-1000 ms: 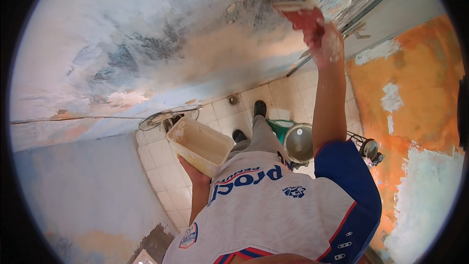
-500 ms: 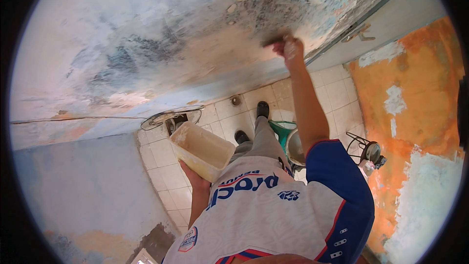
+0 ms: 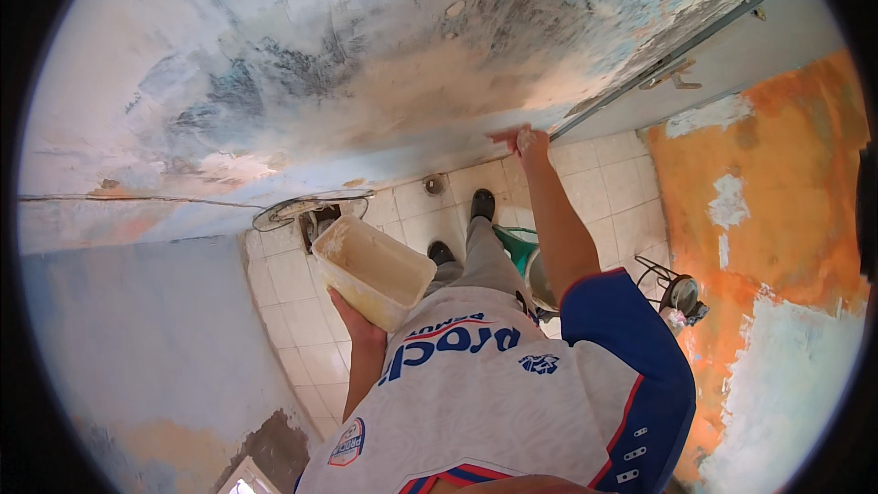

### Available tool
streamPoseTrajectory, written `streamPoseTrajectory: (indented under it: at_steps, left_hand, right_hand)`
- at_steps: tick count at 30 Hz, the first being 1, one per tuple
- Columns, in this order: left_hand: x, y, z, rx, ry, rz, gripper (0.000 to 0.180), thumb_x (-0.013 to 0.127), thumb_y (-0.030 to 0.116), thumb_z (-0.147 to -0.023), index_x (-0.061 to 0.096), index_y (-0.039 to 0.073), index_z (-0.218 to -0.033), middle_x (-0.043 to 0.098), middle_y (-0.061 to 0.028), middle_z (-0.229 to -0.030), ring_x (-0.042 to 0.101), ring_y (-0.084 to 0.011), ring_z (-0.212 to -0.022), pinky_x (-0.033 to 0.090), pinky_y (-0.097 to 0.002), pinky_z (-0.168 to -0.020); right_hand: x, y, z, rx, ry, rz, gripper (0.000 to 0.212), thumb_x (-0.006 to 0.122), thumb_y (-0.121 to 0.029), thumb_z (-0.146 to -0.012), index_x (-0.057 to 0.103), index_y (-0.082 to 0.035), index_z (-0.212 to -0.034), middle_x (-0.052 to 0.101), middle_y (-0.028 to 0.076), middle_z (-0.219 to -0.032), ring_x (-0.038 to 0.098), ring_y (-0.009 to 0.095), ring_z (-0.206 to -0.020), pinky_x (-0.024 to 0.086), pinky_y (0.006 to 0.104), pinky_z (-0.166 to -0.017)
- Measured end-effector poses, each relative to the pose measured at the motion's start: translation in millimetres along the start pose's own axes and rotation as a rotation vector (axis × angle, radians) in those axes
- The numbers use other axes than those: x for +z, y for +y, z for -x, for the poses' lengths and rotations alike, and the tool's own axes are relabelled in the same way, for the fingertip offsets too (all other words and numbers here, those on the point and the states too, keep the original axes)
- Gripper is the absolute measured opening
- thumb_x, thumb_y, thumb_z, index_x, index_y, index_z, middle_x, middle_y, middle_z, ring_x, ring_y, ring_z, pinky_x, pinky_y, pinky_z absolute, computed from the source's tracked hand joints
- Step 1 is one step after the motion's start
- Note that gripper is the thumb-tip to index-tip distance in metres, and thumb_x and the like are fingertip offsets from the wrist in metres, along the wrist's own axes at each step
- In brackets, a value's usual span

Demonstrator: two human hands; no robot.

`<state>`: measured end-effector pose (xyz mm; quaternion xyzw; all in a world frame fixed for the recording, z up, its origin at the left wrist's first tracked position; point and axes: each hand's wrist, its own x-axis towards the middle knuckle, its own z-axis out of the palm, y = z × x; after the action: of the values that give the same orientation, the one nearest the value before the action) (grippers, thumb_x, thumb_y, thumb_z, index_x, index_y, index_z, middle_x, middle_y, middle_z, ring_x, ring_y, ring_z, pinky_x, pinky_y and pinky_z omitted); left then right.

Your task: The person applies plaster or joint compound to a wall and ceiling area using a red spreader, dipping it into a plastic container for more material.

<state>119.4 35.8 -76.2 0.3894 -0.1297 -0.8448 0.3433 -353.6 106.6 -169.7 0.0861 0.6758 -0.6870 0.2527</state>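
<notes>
My left hand point(image 3: 361, 318) is closed on the lower side of an oblong whitish plastic tub point(image 3: 402, 285), held tilted before my belly. Pale residue coats the tub's inside walls. My right arm reaches out toward the patchy wall point(image 3: 448, 82); at its end my right hand point(image 3: 530, 141) is closed near the wall's lower part. A thin flat tool in that hand shows almost edge-on, so its kind is unclear. Black and grey stains, beige smears and pale blue paint cover the wall around it.
A green and grey bucket point(image 3: 523, 252) stands beside my legs. Coiled cable point(image 3: 293, 212) lies by a hole at the wall's foot. A metal-framed stand point(image 3: 681, 293) is by the orange wall point(image 3: 786, 174) at right. A round drain point(image 3: 433, 185) sits in the tiled floor.
My right hand has come down the wall, from the beige smear to its lower part. The dark flat tool edge, visible before, now barely shows. The tub stays in my left hand.
</notes>
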Motion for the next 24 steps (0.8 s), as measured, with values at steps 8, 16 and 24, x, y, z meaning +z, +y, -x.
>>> streamPoseTrajectory:
  at_steps: [8,16,24]
  left_hand:
    - [-4.9,2.2,3.5,0.006,-0.013,0.068,0.071,0.028,0.064,-0.101,0.031,0.016,-0.153,0.04,-0.0079,-0.153,0.041,-0.0307,-0.138,0.037,-0.0452,-0.113]
    - [1.6,-0.4,-1.4,0.045,-0.06,0.093,0.07,0.027,0.063,-0.101,0.031,0.016,-0.153,0.039,-0.0073,-0.154,0.04,-0.0302,-0.139,0.037,-0.0448,-0.114]
    - [6.8,5.4,1.0,-0.01,-0.014,0.048,0.07,0.028,0.064,-0.101,0.03,0.017,-0.153,0.04,-0.008,-0.153,0.041,-0.0307,-0.138,0.037,-0.0454,-0.114]
  right_hand:
    - [35.8,-265.1,138.1,-0.363,-0.203,-0.315,0.01,0.056,-0.014,-0.095,0.055,-0.007,-0.088,0.06,0.007,-0.065,0.054,0.012,-0.051,0.037,0.023,-0.041]
    - [-20.4,-52.1,65.5,-0.096,-0.12,-0.443,0.019,0.055,-0.02,-0.098,0.051,-0.005,-0.086,0.056,0.006,-0.063,0.054,0.016,-0.049,0.041,0.0282,-0.041]
    - [25.6,-59.2,4.6,-0.152,-0.324,-0.415,0.019,0.053,-0.018,-0.1,0.053,-0.004,-0.087,0.06,0.009,-0.066,0.053,0.015,-0.048,0.042,0.0261,-0.044]
